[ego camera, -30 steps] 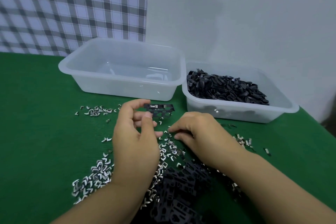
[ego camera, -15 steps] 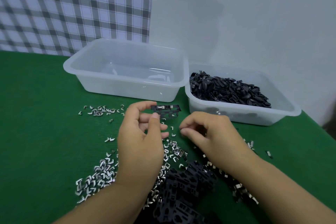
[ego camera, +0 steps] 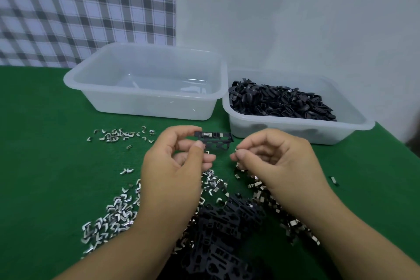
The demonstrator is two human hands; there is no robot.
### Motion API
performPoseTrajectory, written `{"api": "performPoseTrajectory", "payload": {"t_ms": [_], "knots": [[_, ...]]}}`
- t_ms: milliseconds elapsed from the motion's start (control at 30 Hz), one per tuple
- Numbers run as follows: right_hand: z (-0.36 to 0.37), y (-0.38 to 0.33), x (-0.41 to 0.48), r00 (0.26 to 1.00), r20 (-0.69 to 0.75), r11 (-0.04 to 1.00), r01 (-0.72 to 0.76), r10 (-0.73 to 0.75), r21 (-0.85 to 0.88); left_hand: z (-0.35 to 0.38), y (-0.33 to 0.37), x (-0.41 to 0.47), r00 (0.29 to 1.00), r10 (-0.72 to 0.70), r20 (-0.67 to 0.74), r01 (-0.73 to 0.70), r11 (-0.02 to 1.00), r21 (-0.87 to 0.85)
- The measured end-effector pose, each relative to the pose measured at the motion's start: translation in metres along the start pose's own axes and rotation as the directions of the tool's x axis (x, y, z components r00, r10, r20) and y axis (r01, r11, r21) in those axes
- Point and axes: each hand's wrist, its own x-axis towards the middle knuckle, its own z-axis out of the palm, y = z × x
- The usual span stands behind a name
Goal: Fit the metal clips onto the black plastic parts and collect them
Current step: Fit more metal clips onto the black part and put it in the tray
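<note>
My left hand [ego camera: 175,166] pinches a flat black plastic part [ego camera: 214,142] by its left end and holds it above the green table, one metal clip showing on its top edge. My right hand [ego camera: 275,161] sits just right of it, thumb and forefinger pinched on a small metal clip [ego camera: 236,150]. Loose metal clips [ego camera: 111,218] lie scattered under and around both hands. A heap of black plastic parts [ego camera: 222,234] lies between my forearms.
Two translucent tubs stand at the back of the green table [ego camera: 45,166]. The left tub [ego camera: 145,88] holds nothing I can make out. The right tub [ego camera: 295,125] holds several black parts [ego camera: 281,102]. A checked cloth hangs behind on the left.
My right hand has lifted off the clip pile with a clip pinched and come level with the black part. My left hand kept hold of the part and raised it slightly.
</note>
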Motion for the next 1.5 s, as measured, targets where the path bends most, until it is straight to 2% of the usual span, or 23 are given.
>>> {"api": "performPoseTrajectory", "payload": {"t_ms": [367,500,700,867,1133,1500], "knots": [[0.000,-0.004,-0.001,0.999,-0.037,0.997,-0.007,0.010,0.074,0.000,0.000,-0.001,0.999,-0.020,0.038,0.021,1.000,-0.015],[0.000,-0.004,0.000,0.995,-0.094,0.997,0.043,-0.036,0.070,0.000,0.002,-0.002,0.998,-0.029,0.064,0.030,0.999,-0.023],[0.003,-0.003,-0.005,0.945,-0.192,0.953,0.226,-0.264,-0.199,0.001,0.004,-0.005,0.993,-0.014,0.114,0.017,1.000,-0.026],[0.005,-0.001,-0.006,0.912,-0.166,0.874,0.289,-0.375,-0.390,0.002,0.004,-0.006,0.991,-0.011,0.131,0.016,0.999,-0.036],[0.004,0.002,-0.003,0.928,-0.152,0.882,0.260,-0.341,-0.393,0.002,0.005,-0.008,0.987,0.021,0.162,-0.015,0.999,-0.038],[0.003,0.006,-0.002,0.917,-0.132,0.844,0.279,-0.376,-0.459,0.003,0.005,-0.009,0.977,0.020,0.212,-0.006,0.998,-0.068]]}}
